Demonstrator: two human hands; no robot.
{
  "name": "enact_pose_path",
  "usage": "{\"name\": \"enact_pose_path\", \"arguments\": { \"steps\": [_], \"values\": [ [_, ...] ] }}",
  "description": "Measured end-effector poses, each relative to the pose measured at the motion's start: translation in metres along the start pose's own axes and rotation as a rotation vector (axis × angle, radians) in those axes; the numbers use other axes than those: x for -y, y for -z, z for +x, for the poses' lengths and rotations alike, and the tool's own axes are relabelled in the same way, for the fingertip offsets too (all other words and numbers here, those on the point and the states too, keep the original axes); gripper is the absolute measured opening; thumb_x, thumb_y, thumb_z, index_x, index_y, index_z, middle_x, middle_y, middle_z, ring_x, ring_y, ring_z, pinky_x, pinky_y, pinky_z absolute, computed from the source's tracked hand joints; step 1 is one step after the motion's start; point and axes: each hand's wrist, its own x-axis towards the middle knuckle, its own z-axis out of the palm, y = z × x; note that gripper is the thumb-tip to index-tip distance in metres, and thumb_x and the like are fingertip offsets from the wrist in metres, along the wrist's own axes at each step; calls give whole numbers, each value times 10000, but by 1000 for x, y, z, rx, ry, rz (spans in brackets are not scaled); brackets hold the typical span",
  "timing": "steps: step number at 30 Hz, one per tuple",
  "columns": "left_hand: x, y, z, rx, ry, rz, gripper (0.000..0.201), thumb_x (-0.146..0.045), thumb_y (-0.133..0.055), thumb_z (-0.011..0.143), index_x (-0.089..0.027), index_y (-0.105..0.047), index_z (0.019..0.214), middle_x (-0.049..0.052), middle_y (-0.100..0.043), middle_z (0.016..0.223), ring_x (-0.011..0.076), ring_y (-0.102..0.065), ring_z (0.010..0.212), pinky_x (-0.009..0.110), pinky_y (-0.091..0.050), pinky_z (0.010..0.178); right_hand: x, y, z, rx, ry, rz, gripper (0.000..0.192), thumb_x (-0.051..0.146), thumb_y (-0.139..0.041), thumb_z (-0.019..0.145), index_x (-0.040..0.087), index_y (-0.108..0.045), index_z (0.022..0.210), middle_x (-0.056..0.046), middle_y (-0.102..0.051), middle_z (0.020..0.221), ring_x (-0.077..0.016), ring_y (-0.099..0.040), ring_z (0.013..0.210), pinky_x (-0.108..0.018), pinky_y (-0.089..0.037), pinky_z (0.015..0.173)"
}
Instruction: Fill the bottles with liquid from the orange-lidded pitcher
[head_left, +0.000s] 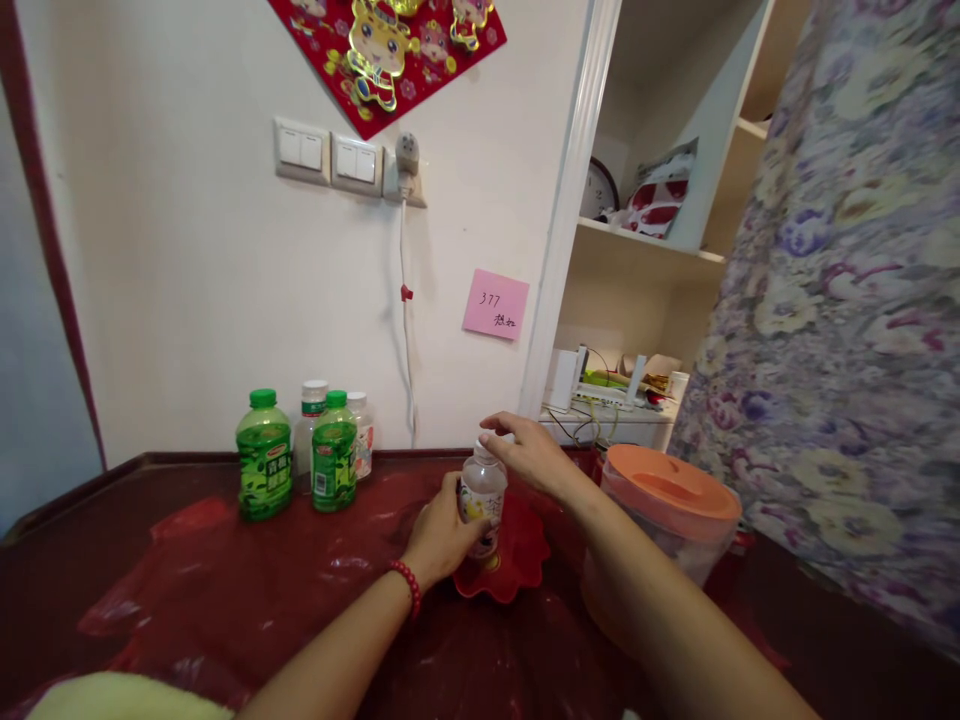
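Observation:
A clear plastic bottle (487, 482) with a printed label stands upright over a red scalloped dish (529, 565). My left hand (441, 535), a red bead bracelet at its wrist, is wrapped round the bottle's body from the left. Up at the bottle's white cap (480, 452), the thumb and fingers of my right hand (534, 457) close on it from the right. The hand partly covers the cap. Whether the cap is loose or tight I cannot tell.
Two green-capped bottles (264, 460) and two white-capped bottles (363, 435) stand at the back left. A tub with an orange lid (671, 485) sits beside my right forearm. Red plastic film covers the table (300, 600); a wall, shelves and flowered curtain (847, 350) border it.

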Motion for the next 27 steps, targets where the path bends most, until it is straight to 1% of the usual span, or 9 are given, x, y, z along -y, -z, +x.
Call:
{"name": "enact_pose_path", "arguments": {
  "steps": [3, 5, 8, 11, 15, 21, 27],
  "values": [
    [-1, 1, 0, -2, 10, -5, 447, -300, -693, 747, -245, -469, 1129, 48, -713, 1111, 271, -677, 1016, 295, -451, 780, 6, -1, 3, -31, -26, -108, 442, 500, -687, 830, 152, -716, 1101, -148, -668, 1063, -305, -595, 1011, -416, -427, 860],
    [0, 0, 1, -4, 9, -8, 448, -296, -695, 742, -243, -468, 1124, 49, -714, 1102, 274, -677, 1012, 300, -449, 782, 7, -4, 5, -32, -39, -154, 453, 511, -741, 779, 142, -734, 1043, -162, -660, 1020, -334, -584, 999, -440, -418, 846],
    [1, -1, 2, -4, -9, -18, 459, -302, -699, 739, -239, -468, 1131, 53, -709, 1105, 280, -671, 1024, 309, -452, 800, 5, -7, 9, -10, -40, -145, 372, 426, -747, 791, 154, -741, 1044, -142, -662, 1001, -302, -594, 973, -402, -428, 825],
    [2, -2, 3, -6, 1, -13, 466, -321, -706, 738, -235, -473, 1133, 61, -707, 1101, 291, -670, 1022, 315, -456, 795, 1, -7, 11, 17, -34, -70, 305, 305, -728, 803, 161, -736, 1071, -116, -677, 1034, -251, -612, 966, -346, -445, 824],
    [3, -2, 2, -5, 2, -25, 482, -339, -709, 742, -237, -472, 1149, 66, -706, 1106, 285, -672, 1014, 307, -462, 788, -4, -2, 13, 35, -28, 53, 307, 181, -668, 824, 145, -710, 1126, -89, -697, 1105, -191, -635, 980, -281, -469, 841],
    [4, -2, 1, -1, -8, -19, 475, -359, -706, 750, -248, -466, 1144, 57, -704, 1115, 263, -669, 1022, 290, -460, 799, -12, -1, 8, 43, -8, 126, 334, 125, -658, 815, 146, -705, 1145, -81, -708, 1120, -191, -639, 999, -295, -472, 883],
    [3, -2, 1, -4, 2, -11, 463, -337, -706, 745, -251, -463, 1130, 51, -707, 1110, 256, -671, 1017, 279, -455, 781, -8, -2, 4, 65, 10, 93, 349, 129, -691, 800, 146, -715, 1147, -93, -699, 1135, -210, -635, 1005, -315, -467, 893]
  ]
}}
